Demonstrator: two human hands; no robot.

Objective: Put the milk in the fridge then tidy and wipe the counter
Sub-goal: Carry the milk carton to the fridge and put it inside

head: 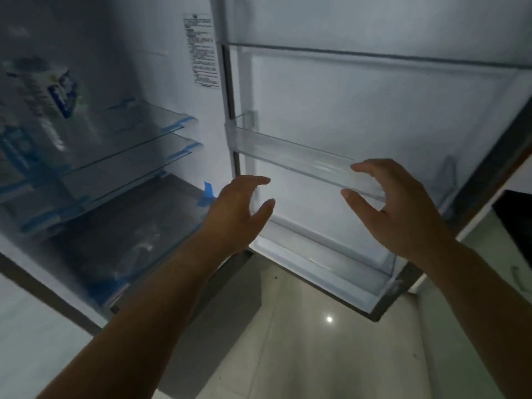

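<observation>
The fridge stands open in front of me, its glass shelves (138, 145) on the left and its open door (359, 90) on the right. A blurred white and blue milk carton (43, 93) stands on an upper shelf at the far left. My left hand (239, 208) hovers near the door's hinge edge, fingers apart, holding nothing. My right hand (400, 203) is spread in front of the clear middle door bin (293, 154), fingers curved, holding nothing. Both hands are well apart from the carton.
A lower door bin (331, 266) sits beneath my hands. Blue tape strips (207, 194) hold the shelf edges. A printed label (201, 50) is on the fridge's inner wall. Glossy pale floor tiles (316, 355) lie below, and a dark panel (515, 223) shows at the right edge.
</observation>
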